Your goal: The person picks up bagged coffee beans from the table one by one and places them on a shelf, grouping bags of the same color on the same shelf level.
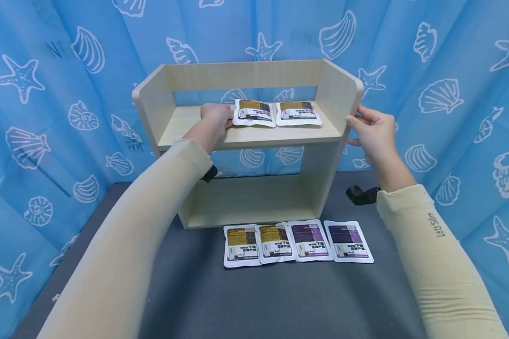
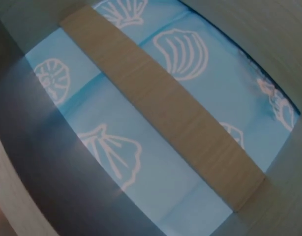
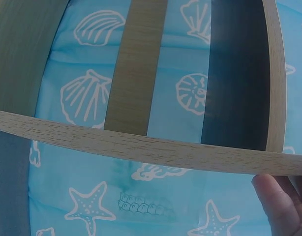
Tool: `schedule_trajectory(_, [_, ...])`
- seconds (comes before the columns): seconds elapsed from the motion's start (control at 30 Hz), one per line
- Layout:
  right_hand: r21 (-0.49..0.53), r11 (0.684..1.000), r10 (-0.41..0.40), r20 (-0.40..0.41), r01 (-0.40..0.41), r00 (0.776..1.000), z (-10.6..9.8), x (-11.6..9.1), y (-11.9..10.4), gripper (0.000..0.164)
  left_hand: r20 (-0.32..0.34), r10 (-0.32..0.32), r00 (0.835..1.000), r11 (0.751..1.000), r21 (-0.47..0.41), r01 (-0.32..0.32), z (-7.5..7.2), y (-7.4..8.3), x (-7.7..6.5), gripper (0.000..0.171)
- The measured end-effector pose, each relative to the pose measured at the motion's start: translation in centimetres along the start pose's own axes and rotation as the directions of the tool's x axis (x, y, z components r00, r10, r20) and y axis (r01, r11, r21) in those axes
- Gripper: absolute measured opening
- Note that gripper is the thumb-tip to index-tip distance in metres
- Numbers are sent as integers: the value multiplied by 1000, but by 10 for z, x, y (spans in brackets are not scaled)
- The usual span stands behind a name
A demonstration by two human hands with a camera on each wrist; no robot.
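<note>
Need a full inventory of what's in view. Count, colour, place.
Table: 1, dark grey, under everything
Curtain: panel count unclear, blue with white shells and starfish, behind the table
Shelf unit: 1, pale wood, standing on the table
Yellow-labelled packets: 2 showing, white edges, upper shelf, side by side
More yellow-labelled packets: 2 showing, white edges, table, left half of the row
Purple-labelled packets: 2 showing, white edges, table, right half of the row
Wrist devices: 2, black, one per wrist
Sleeves: 2, cream, both arms
Left hand: 1, upper shelf, fingers at the left packet's edge
Right hand: 1, against the unit's right side panel
</note>
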State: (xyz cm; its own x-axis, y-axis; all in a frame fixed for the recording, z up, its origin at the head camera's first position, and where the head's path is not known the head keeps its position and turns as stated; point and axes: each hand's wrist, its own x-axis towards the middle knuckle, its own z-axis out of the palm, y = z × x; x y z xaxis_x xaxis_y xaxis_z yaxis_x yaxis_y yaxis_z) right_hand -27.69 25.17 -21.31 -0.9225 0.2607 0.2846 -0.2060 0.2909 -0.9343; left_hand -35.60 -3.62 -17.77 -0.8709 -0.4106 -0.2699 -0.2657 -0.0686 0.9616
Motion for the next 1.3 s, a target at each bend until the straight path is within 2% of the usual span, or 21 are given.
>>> schedule_trajectory(0.3, [-11, 1000, 2, 3, -2, 1000, 1, -1, 0, 50, 55, -8, 998, 999, -34, 10, -1, -1, 3, 35])
schedule_trajectory(0.5, [-11, 1000, 4, 4, -4, 1000, 3, -1, -1, 50, 103, -17, 995, 999, -46, 22, -10, 0, -1, 30])
schedule_trajectory(0.73, [-7, 1000, 8, 2, -8, 1000, 2, -1, -1, 49, 146, -33, 989, 999, -10, 35, -21, 0, -5, 34])
schedule_trajectory(0.93, [6, 1000, 15, -9, -15, 1000, 1, -1, -2, 49, 251, -9, 968, 996, -86, 31, -44, -3, -15, 39])
schedule_trajectory(1.17, [23, 999, 36, -11, -36, 999, 1, -2, -2, 50, 339, 94, 936, 987, -153, -44, -74, -18, -29, 40])
schedule_trajectory(1.3, [10, 999, 32, -9, -32, 999, 2, -2, -2, 50, 380, 130, 916, 979, -195, -58, -88, -26, -37, 43])
